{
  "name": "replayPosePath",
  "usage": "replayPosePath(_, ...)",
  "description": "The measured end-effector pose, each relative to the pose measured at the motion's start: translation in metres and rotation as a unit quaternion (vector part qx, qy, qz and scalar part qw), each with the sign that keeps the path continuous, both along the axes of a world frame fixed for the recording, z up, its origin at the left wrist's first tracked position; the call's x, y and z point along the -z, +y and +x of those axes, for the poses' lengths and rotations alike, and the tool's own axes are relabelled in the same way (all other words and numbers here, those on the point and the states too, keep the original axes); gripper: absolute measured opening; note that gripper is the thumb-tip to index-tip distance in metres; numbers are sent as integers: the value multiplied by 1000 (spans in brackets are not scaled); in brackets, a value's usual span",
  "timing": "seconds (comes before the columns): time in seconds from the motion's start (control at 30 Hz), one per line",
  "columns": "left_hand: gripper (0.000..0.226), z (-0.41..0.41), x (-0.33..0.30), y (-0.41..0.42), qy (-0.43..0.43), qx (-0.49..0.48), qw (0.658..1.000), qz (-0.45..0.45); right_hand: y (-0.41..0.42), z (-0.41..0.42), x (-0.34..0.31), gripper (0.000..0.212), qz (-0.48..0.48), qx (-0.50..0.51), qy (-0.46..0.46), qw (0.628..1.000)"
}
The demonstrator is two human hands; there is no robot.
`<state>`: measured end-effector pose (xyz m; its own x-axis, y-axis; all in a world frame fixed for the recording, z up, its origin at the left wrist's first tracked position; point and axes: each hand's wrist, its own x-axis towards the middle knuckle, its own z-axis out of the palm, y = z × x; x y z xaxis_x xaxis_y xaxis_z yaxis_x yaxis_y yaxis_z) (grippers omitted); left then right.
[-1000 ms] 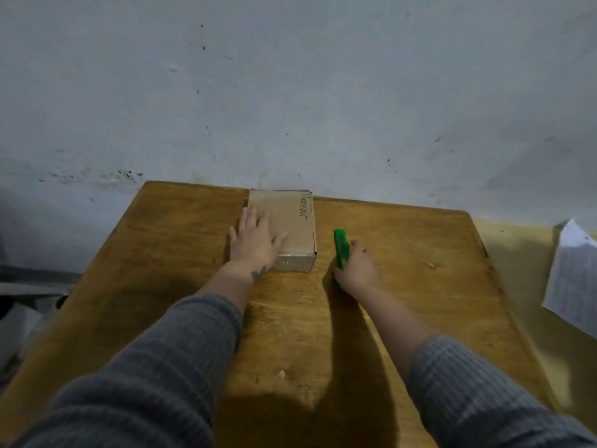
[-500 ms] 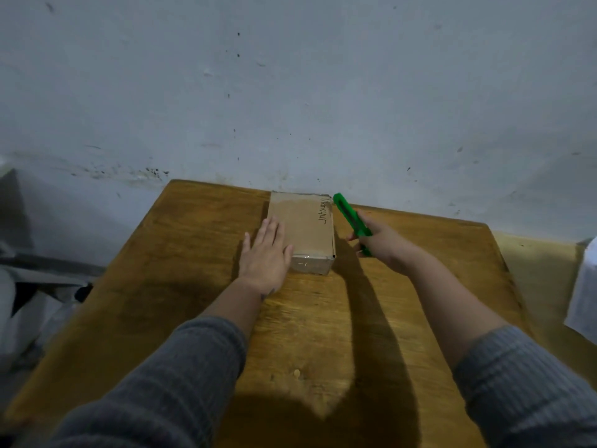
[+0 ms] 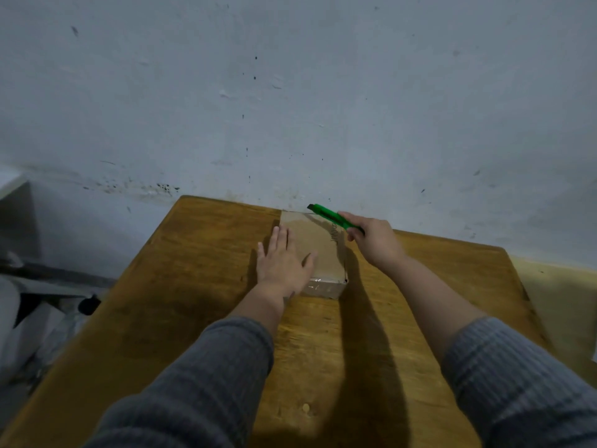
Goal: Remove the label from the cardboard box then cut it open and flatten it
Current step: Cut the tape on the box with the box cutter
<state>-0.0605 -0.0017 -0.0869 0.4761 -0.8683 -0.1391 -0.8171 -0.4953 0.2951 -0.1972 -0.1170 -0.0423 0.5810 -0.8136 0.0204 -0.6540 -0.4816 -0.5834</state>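
Step in hand: cutting stage, judged from the knife poised over the box; no label plainly visible on the top face, only handwriting along its right edge.
Cardboard box: lying flat at the far edge of the wooden table, roughly midway along it, far end close against the wall; clear tape glinting on the near end face.
Left hand: laid flat, fingers straight, pressing the left half of the box top; holding nothing.
Right hand: curled round the rear of the green utility knife, gripping it firmly.
Knife position: tip pointing left and away, above the box's far right corner; whether the blade is out or touching cardboard, cannot tell.
Next move, as a judgement: lowering the tip onto the far seam and drawing it toward the near end, with the left hand's fingers kept off the cutting line.
Risk: box sliding under the pull unless pressed down hard.
Count: one box, one knife, one table, two hands.
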Motion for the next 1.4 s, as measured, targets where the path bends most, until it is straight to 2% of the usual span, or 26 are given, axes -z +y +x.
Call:
replayPosePath(0.13, 93, -1, 11, 1, -41, 6, 999, -6, -17, 17, 3, 41, -39, -45, 45, 997)
replayPosePath(0.33, 90, 1, 13, 0, -53, 10, 998, -13, -31, 41, 3, 36, -90, -102, 95, 986)
replayPosePath(0.73, 90, -1, 13, 0, -63, 2, 998, -10, -39, 47, -12, 41, -163, -142, 191, 958)
replayPosePath(1.4, 91, -3, 11, 0, -70, 5, 998, 9, -50, -5, -25, 41, -137, -45, 239, 960)
